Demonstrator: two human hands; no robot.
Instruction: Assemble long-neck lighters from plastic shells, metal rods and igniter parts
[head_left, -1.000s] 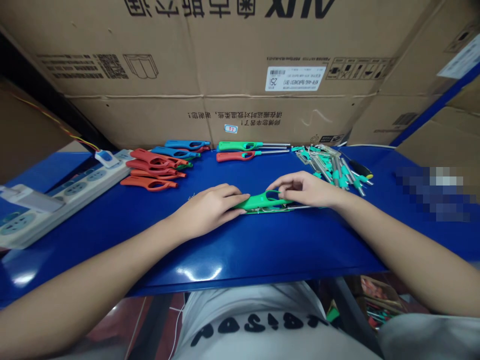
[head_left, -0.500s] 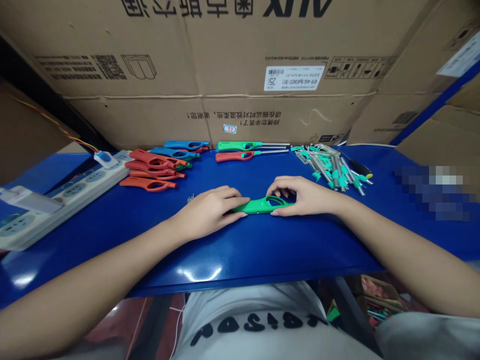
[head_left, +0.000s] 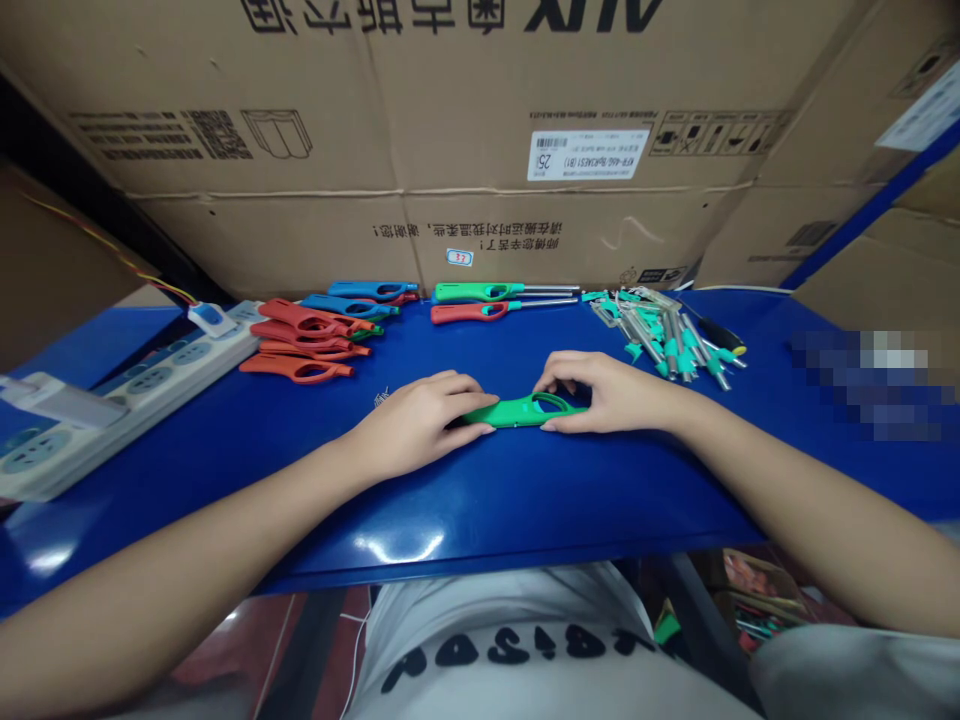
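Observation:
A green lighter handle (head_left: 517,411) lies level between my two hands, low over the blue table (head_left: 480,500). My left hand (head_left: 427,420) pinches its left end between thumb and fingers. My right hand (head_left: 589,392) grips the other end, beside the oval trigger opening; the tip there is hidden by my fingers. A small bundle of metal springs or screws (head_left: 382,398), too small to name surely, lies just behind my left hand. Farther back rest a green lighter (head_left: 472,292) and a red lighter (head_left: 470,313), both with long metal tubes.
Red, orange and blue lighter shells (head_left: 307,345) are piled at left, next to a white power strip (head_left: 142,385). Metal tubes with teal parts (head_left: 675,340) form a heap at right, a screwdriver (head_left: 724,335) beside them. A cardboard sheet (head_left: 300,220) stands behind.

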